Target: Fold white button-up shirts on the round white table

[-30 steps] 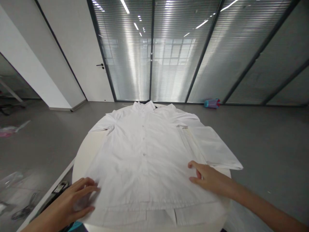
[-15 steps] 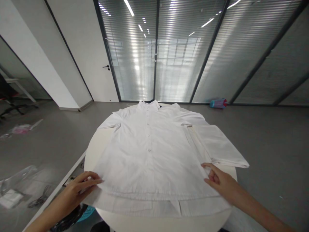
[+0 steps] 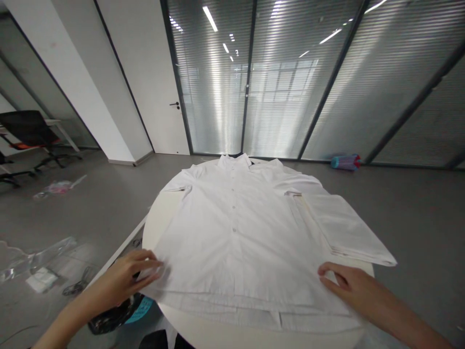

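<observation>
A white button-up shirt (image 3: 232, 252) with short sleeves lies front up, its collar at the far side and its hem towards me. It covers much of a round pale table (image 3: 162, 208). My left hand (image 3: 136, 274) pinches the shirt's left side edge near the hem, thumb and fingers close together. On the opposite side edge, my right hand (image 3: 343, 281) pinches the cloth between thumb and forefinger. The back hem shows below the front one. Folded white cloth (image 3: 345, 223) lies right of the shirt, its corner overhanging the table edge.
Left of the table, clear plastic wrapping (image 3: 54, 254), a white packet (image 3: 41, 280) and a cable (image 3: 76, 286) lie on the floor. A blue basket (image 3: 140, 310) with dark contents stands under the near left edge. Office chairs (image 3: 31, 131) are at far left.
The view has turned left, so everything appears further right. The shirt's front hem has come nearer me, narrowing the strip of back hem below it. Both hands stay at the side edges.
</observation>
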`<state>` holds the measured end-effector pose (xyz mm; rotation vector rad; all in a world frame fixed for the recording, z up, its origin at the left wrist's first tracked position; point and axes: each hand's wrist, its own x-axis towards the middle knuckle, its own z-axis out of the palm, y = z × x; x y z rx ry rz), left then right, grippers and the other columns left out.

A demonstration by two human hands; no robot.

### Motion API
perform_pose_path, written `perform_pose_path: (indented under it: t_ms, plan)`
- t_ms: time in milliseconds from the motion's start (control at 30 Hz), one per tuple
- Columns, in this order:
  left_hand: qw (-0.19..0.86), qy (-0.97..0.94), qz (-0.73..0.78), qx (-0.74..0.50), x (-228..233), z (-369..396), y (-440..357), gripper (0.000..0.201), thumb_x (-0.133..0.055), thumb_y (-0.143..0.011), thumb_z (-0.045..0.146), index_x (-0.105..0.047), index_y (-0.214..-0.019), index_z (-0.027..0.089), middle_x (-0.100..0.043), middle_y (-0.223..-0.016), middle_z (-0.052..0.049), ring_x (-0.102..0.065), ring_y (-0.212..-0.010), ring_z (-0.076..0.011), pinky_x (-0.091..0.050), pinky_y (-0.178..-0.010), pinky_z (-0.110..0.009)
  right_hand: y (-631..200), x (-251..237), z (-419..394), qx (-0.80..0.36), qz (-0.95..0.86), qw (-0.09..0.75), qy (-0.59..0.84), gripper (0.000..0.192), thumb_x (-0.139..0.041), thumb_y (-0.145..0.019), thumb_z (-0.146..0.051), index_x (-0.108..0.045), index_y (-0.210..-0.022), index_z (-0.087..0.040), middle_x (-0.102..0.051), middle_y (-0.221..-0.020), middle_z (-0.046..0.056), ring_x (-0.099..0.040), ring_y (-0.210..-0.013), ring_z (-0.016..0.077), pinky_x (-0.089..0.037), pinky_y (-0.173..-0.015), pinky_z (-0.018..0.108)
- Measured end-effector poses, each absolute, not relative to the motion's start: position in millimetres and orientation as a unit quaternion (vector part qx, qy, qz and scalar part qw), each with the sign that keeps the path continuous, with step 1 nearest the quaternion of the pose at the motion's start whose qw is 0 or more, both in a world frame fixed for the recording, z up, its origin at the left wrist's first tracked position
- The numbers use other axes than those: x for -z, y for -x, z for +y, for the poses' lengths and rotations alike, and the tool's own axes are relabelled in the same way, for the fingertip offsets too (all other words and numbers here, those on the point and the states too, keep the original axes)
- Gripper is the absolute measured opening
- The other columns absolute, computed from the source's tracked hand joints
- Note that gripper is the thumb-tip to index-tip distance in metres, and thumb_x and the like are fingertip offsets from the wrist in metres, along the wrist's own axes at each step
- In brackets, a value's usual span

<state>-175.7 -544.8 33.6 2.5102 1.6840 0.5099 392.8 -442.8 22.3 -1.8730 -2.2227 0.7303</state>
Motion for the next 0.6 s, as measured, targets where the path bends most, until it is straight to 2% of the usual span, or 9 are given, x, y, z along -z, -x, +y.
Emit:
perform_pose_path:
  t_ms: [100, 200, 233, 300, 367, 467, 500, 600]
  plan:
    - [0.072, -0.828, 0.526, -0.18, -61.4, -491.7, 147.2, 0.029, -0.05, -0.1, 0.037, -0.073, -0.115, 0.026, -0.071, -0.111, -0.006, -0.069, -0.099, -0.019, -0.056, -0.089, -0.03, -356.1, -43.2, -421.3, -0.183, -0.78, 0.084, 0.592, 0.027, -0.048, -0.084, -0.054, -0.067, -0.08, -0.035, -0.058, -0.061, 0.006, -0.058, -0.059, 0.0254, -0.041, -0.059, 0.037]
    - [0.097, -0.842, 0.489, -0.204, -66.0, -417.4, 97.1, 0.032, -0.047, -0.101, 0.038, -0.072, -0.113, 0.022, -0.07, -0.117, -0.007, -0.068, -0.105, -0.0199, -0.055, -0.094, -0.032, -311.0, -46.8, -402.4, -0.159, -0.823, 0.051, 0.542, 0.033, -0.041, -0.092, -0.044, -0.06, -0.073, -0.026, -0.064, -0.071, 0.007, -0.061, -0.068, 0.0229, -0.04, -0.062, 0.033]
    - [0.102, -0.852, 0.469, -0.207, -60.0, -393.1, 79.5, 0.033, -0.047, -0.101, 0.039, -0.07, -0.117, 0.022, -0.068, -0.125, -0.008, -0.065, -0.114, -0.0214, -0.053, -0.099, -0.035, -299.0, -44.2, -397.7, -0.151, -0.833, 0.029, 0.531, 0.033, -0.041, -0.093, -0.04, -0.059, -0.071, -0.023, -0.066, -0.074, 0.007, -0.062, -0.071, 0.0228, -0.039, -0.063, 0.032]
    - [0.069, -0.87, 0.443, -0.204, -39.4, -352.4, 50.1, 0.042, -0.051, -0.099, 0.043, -0.062, -0.132, 0.021, -0.055, -0.144, -0.012, -0.047, -0.138, -0.029, -0.041, -0.113, -0.046, -284.3, -39.1, -389.0, -0.145, -0.848, -0.012, 0.51, 0.031, -0.043, -0.092, -0.032, -0.059, -0.068, -0.022, -0.069, -0.077, 0.008, -0.064, -0.074, 0.0234, -0.039, -0.063, 0.032]
    - [0.055, -0.882, 0.438, -0.164, -14.6, -326.5, 33.2, 0.054, -0.052, -0.097, 0.049, -0.051, -0.144, 0.022, -0.042, -0.155, -0.014, -0.031, -0.147, -0.034, -0.031, -0.117, -0.056, -283.1, -40.6, -377.3, -0.166, -0.853, -0.03, 0.494, 0.027, -0.048, -0.089, -0.032, -0.061, -0.067, -0.024, -0.07, -0.078, 0.006, -0.065, -0.074, 0.0229, -0.04, -0.063, 0.031]
    - [0.058, -0.891, 0.434, -0.122, 13.3, -314.5, 31.8, 0.058, -0.045, -0.099, 0.053, -0.042, -0.151, 0.027, -0.036, -0.158, -0.012, -0.027, -0.149, -0.0321, -0.024, -0.121, -0.055, -302.8, -60.9, -343.3, -0.175, -0.832, 0.014, 0.526, 0.019, -0.053, -0.088, -0.035, -0.068, -0.081, -0.027, -0.073, -0.084, 0.002, -0.065, -0.078, 0.02, -0.043, -0.066, 0.028]
    - [0.058, -0.892, 0.432, -0.118, 18.4, -315.4, 35.7, 0.059, -0.042, -0.1, 0.053, -0.04, -0.152, 0.027, -0.035, -0.159, -0.011, -0.026, -0.149, -0.0312, -0.023, -0.121, -0.054, -313.5, -71.4, -326.8, -0.157, -0.816, 0.032, 0.555, 0.02, -0.051, -0.089, -0.032, -0.069, -0.088, -0.025, -0.073, -0.09, 0.004, -0.065, -0.082, 0.0201, -0.044, -0.07, 0.028]
    - [0.054, -0.894, 0.425, -0.133, 25.9, -321.8, 52.5, 0.058, -0.036, -0.102, 0.052, -0.036, -0.154, 0.028, -0.033, -0.16, -0.009, -0.025, -0.15, -0.0278, -0.022, -0.123, -0.048, -352.7, -106.2, -266.9, -0.091, -0.758, 0.064, 0.642, 0.032, -0.041, -0.091, -0.022, -0.067, -0.103, -0.009, -0.068, -0.111, 0.02, -0.062, -0.099, 0.0271, -0.043, -0.081, 0.034]
